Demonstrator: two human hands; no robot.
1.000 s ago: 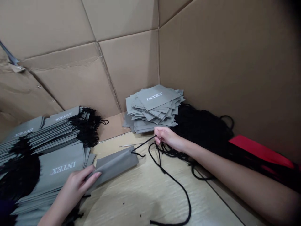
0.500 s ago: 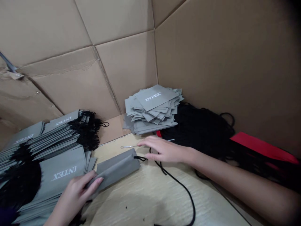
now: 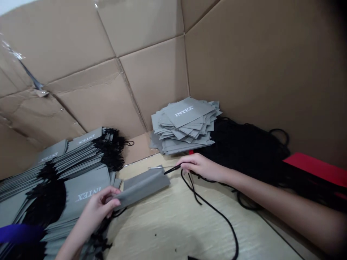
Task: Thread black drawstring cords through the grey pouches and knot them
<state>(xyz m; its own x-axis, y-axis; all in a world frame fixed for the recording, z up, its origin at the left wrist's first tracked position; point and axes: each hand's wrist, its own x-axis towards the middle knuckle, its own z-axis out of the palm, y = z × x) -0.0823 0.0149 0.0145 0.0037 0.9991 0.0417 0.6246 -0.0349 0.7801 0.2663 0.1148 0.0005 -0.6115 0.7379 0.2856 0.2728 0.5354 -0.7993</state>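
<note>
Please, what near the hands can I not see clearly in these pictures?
- Head view: the left hand hides one end of the gray fabric pouch.
- Head view: the right hand hides part of the black cord.
- Head view: the bottom edge cuts off the cord.
- Head view: the left edge cuts off a purple object; its kind is unclear.

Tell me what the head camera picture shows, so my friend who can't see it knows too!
The left hand holds a grey fabric pouch while the right hand pinches a black cord near its end. Stacks of grey INTEX bags and a heap of black cords lie nearby, against cardboard walls.
</note>
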